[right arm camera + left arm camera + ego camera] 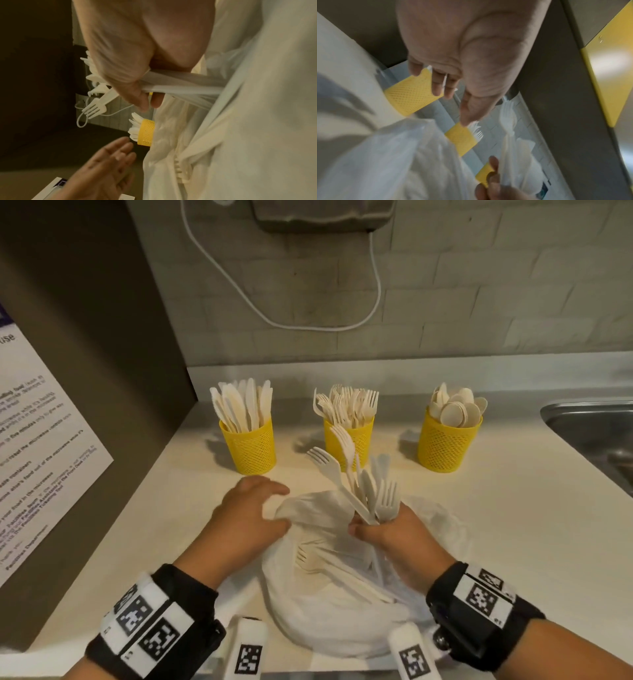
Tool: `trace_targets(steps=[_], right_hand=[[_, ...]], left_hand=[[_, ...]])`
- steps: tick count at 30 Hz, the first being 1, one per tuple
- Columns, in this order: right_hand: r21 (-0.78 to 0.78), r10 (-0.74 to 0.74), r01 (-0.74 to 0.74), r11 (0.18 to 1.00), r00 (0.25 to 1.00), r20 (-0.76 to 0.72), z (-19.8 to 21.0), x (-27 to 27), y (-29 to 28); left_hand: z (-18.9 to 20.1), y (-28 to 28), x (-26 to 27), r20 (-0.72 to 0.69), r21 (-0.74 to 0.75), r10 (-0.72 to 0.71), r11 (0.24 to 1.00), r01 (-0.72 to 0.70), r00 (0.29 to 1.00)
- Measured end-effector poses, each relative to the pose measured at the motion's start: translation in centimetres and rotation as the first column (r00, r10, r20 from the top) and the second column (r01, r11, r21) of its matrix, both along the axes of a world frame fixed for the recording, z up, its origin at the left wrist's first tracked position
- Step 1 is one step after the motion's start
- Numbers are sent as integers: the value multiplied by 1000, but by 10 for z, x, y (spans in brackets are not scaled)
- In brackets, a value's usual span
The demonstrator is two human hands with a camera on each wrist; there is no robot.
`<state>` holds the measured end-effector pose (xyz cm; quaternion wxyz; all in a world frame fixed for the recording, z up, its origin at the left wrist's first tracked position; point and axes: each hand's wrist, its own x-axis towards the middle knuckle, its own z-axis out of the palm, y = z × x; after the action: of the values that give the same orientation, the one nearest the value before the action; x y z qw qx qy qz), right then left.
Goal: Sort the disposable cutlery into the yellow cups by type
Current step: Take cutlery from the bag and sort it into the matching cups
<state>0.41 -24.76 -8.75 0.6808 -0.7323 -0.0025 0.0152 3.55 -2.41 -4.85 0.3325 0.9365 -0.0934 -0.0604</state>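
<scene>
Three yellow mesh cups stand in a row at the back of the counter: the knife cup [248, 446], the fork cup [356, 440] and the spoon cup [447, 445]. A clear plastic bag [325, 594] with more forks inside lies near the front edge. My right hand [387, 534] grips a bundle of white forks [363, 491] by the handles, tines up, just above the bag's mouth. In the right wrist view the forks [96, 106] stick out past my curled fingers. My left hand [253, 511] hovers at the bag's left side, fingers relaxed and spread, holding nothing [453, 83].
A dark cabinet side with a printed notice [44, 453] walls off the left. A steel sink [596, 440] lies at the right. A white cable [308, 320] hangs on the tiled wall behind the cups. Bare counter lies between the bag and the cups.
</scene>
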Motion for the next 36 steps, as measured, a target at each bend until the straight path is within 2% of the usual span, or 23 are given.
trace_targets(steps=[1, 2, 4, 6, 7, 8, 11, 16, 21, 25, 27, 30, 32, 34, 36], right_hand=[[3, -16, 16, 1000, 1000, 6, 2, 1, 0], [16, -25, 24, 1000, 1000, 16, 4, 2, 0], [47, -12, 11, 999, 999, 30, 9, 4, 1], [32, 36, -37, 999, 998, 44, 13, 4, 7], [19, 49, -50, 999, 997, 52, 13, 3, 10], [13, 54, -55, 998, 997, 59, 13, 3, 11], [42, 27, -31, 999, 995, 93, 14, 2, 12], [83, 30, -42, 996, 990, 141, 16, 4, 7], [35, 114, -117, 992, 990, 88, 4, 1, 5], [38, 95, -97, 995, 994, 51, 1, 6, 2], [58, 93, -93, 994, 996, 8, 3, 11, -2], [119, 116, -113, 987, 993, -23, 9, 19, -8], [210, 115, -107, 972, 993, -24, 14, 26, -10], [244, 108, -104, 964, 994, -3, 17, 35, -11], [204, 114, -115, 972, 993, 18, 20, 42, -11]], left_hand=[[9, -3, -1, 25, -127, 15, 992, -11, 1000], [16, -9, -2, -7, -263, -1, 965, -1, 1000], [29, -27, -5, -146, -541, -131, 841, 31, 981], [35, -47, -7, -154, -700, -242, 711, 66, 958], [37, -56, -7, -115, -728, -266, 678, 101, 957], [38, -64, -7, -76, -727, -285, 672, 143, 956], [39, -79, -6, -14, -660, -324, 713, 235, 946], [29, -83, 0, -18, -670, -326, 706, 230, 945], [15, -81, 0, -35, -595, -364, 756, 274, 931], [9, -80, 6, -45, -695, -315, 692, 196, 948], [10, -79, 15, 49, -635, -206, 749, 190, 977], [19, -76, 33, 153, -544, -89, 824, 159, 984], [28, -74, 42, 136, -538, -115, 826, 170, 984], [35, -76, 46, 81, -520, -210, 825, 221, 974], [39, -82, 50, 104, -388, -231, 886, 253, 967]])
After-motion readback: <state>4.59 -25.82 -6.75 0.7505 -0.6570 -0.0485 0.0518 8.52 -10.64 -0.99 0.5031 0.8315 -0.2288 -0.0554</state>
